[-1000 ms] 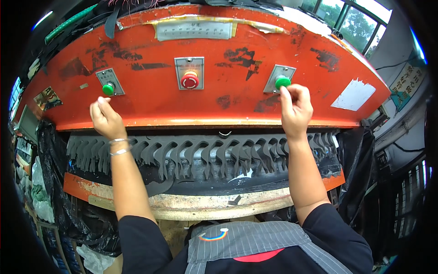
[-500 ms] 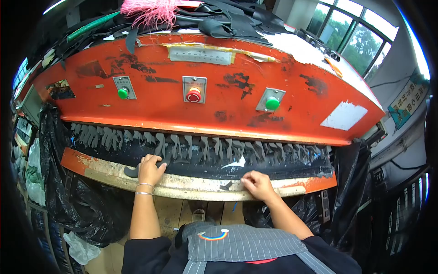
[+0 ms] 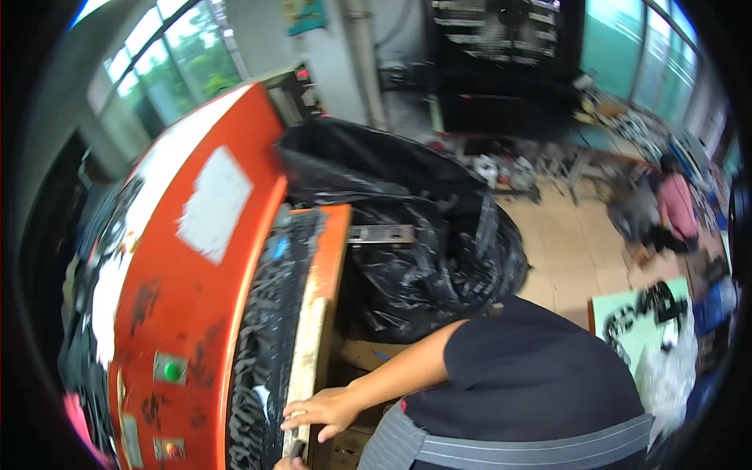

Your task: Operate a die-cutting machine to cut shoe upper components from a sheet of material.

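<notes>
- Cream-coloured, worn board edge (image 3: pixel 307 329), running along the front of the orange machine (image 3: pixel 196 298) below its dark bed; it lies directly under the right hand (image 3: pixel 323 411) at the lower middle of the view.
- Right hand: fingers spread and laid flat across the board edge, touching it, not closed around anything; the bare forearm leads back to a black sleeve.
- Left hand (image 3: pixel 288 464): only a sliver shows at the bottom edge, just beside the same board edge; whether it grips anything cannot be told.
- Board edge, appearance: pale, chipped and stained, bordered by an orange strip on its outer side and by black cut sheet material (image 3: pixel 262 345) on the bed side.
- Orange machine hood: scuffed paint with dark blotches; a green push button (image 3: pixel 171 369) on a small grey plate, and a red button (image 3: pixel 173 450) on a second plate near the bottom edge.
- White rectangular label (image 3: pixel 213 205), blank-looking, stuck on the upper hood.
- Black plastic sheeting (image 3: pixel 423 235), bulging in a heap just beyond the machine's far end.
- Pale green panel (image 3: pixel 634 329) with black cut shapes lying on it, to the right of the person's shoulder.
- Second person in a pink top (image 3: pixel 675 207), low to the tiled floor, well apart at the right.
- Poster (image 3: pixel 304 14), teal, on the far wall near the windows.
</notes>
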The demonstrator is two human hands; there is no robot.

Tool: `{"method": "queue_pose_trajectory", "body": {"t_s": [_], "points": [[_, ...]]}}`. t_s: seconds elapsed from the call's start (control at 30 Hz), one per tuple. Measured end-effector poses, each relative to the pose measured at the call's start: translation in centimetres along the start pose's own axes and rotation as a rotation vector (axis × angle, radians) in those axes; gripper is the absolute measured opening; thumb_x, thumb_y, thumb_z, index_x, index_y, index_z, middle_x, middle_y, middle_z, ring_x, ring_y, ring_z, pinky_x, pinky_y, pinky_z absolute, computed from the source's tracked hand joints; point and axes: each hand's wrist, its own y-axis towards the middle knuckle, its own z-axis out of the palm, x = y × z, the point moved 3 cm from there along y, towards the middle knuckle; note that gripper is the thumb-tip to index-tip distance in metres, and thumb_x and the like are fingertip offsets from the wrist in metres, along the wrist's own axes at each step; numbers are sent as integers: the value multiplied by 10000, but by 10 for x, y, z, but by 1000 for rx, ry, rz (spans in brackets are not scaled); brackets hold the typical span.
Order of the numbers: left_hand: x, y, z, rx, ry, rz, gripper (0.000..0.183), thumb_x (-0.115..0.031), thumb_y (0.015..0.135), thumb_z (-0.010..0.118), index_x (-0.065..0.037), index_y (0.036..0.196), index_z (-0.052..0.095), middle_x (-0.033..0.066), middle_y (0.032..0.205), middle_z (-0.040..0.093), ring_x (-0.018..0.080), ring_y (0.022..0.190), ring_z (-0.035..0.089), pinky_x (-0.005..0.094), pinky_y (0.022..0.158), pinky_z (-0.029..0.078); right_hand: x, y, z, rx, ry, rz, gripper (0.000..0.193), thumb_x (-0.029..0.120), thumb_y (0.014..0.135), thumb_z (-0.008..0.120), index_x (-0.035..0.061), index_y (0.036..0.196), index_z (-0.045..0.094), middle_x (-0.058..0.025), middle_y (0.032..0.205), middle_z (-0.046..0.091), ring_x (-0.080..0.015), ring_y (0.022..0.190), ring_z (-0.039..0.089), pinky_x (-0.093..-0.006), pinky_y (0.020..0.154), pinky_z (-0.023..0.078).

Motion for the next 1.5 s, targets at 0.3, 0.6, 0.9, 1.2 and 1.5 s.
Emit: {"method": "queue_pose_trajectory", "body": {"t_s": [0.3,0.6,0.9,1.2,1.5], "points": [[-91,81,83,181,-254,112,221,-166,918,623,32,1012,653,192,964,655,352,903,610,412,828,482,-33,-188,-94,-592,49,337,293,279,865,672,37,1020,612,-131,926,641,-269,831,630,-386,725,490],[-100,33,76,-7,-27,-127,353,-250,943,560,85,920,671,294,853,661,433,772,644,456,699,528,-13,-462,-225,-2065,190,721,231,168,936,565,19,1112,556,-47,825,598,-101,561,547,-254,475,446],[-66,26,106,140,239,-421,755,-580,926,397,115,850,680,320,854,655,454,812,650,499,747,523,-22,-537,-323,-1991,317,1010,788,340,910,619,81,1512,182,-170,1296,525,-231,908,645,-332,646,535],[23,-56,194,12,162,-643,476,-458,804,622,13,781,689,262,807,652,418,741,638,522,693,500,-120,-442,-155,-1371,508,905,293,288,917,621,73,1116,613,-85,1007,664,-184,779,681,-257,581,503],[22,-83,260,144,-216,-673,377,-386,759,683,-9,736,686,197,800,654,348,827,633,419,786,493,-196,-229,-63,-733,264,817,211,155,912,618,33,1082,642,-25,880,657,-84,688,584,-221,607,473]]}}
